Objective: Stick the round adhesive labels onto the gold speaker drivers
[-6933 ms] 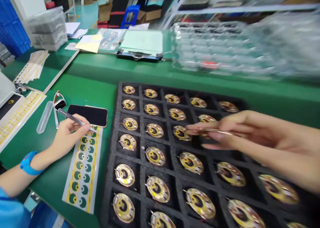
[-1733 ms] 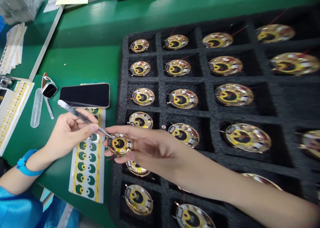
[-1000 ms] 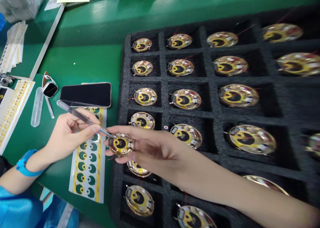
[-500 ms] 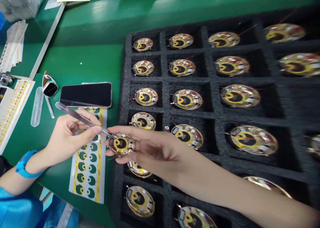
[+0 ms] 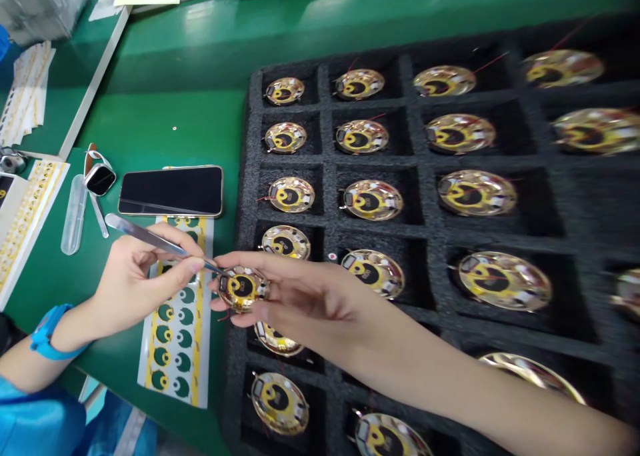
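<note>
Gold-and-yellow round disc (image 5: 243, 288), with a dark centre mark and a thin red wire at its lower edge, is positioned above the left side of the black foam tray (image 5: 420, 229), directly over a lower disc (image 5: 278, 337) seated in a tray compartment. The right hand (image 5: 310, 296) pinches the raised disc at its rim from the right side, with the digits closed only as far as the disc's width and the face left exposed. The left hand (image 5: 140, 276) grips the steel tweezers (image 5: 155, 241) between thumb and fingers in a pen hold, with the shaft angled down and to the right. The tweezer tips touch the upper left of the raised disc; whether they are pinched on any part of it cannot be determined. Further gold discs (image 5: 373, 200) occupy the tray's square compartments in rows. Left of the tray, on the green bench mat (image 5: 165, 129), lie a green-and-yellow sticker sheet (image 5: 177, 376) beneath the left hand, a black-screened smartphone (image 5: 170, 191), a smartwatch (image 5: 99, 179) and a clear plastic tube (image 5: 74, 216). A blue wristband (image 5: 50, 333) encircles the left wrist, and a blue sleeve (image 5: 35, 423) covers the left arm at the lower edge of the view.
</note>
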Demonstrator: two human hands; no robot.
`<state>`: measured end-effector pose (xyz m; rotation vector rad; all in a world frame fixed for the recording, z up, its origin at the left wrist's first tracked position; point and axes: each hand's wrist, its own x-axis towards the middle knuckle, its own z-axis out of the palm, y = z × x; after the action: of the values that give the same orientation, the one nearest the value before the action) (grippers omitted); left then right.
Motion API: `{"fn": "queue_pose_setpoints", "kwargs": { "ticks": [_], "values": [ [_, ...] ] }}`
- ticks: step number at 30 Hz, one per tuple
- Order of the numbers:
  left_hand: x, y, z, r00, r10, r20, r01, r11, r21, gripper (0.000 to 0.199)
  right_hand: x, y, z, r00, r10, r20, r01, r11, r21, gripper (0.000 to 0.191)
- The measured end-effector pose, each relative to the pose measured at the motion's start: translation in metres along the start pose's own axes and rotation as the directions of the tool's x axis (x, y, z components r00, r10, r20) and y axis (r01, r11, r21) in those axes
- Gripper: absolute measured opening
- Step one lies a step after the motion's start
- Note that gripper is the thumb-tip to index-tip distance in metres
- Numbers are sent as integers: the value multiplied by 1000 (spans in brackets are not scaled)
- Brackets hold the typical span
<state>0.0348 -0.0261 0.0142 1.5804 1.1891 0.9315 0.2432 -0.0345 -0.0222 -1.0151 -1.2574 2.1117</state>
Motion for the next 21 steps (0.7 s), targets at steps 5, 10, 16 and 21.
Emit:
{"fn": "queue_pose_setpoints", "kwargs": {
  "ticks": [5,10,16,21],
  "values": [
    [-6,-4,3,995,101,-21,-99,992,73,8,2,-6,8,997,-26,-75,35,992,120,20],
    [-13,-6,4,968,251,27,-252,960,118,16,2,-15,13,996,-6,-88,14,995,95,14],
    [-11,4,-2,909,402,112,-413,906,97,17,1,-1,14,993,-64,-97,72,994,79,8],
    [-10,7,-2,914,377,-150,-382,924,-5,9,1,-8,13,998,-26,-62,30,998,63,5]
  ]
}}
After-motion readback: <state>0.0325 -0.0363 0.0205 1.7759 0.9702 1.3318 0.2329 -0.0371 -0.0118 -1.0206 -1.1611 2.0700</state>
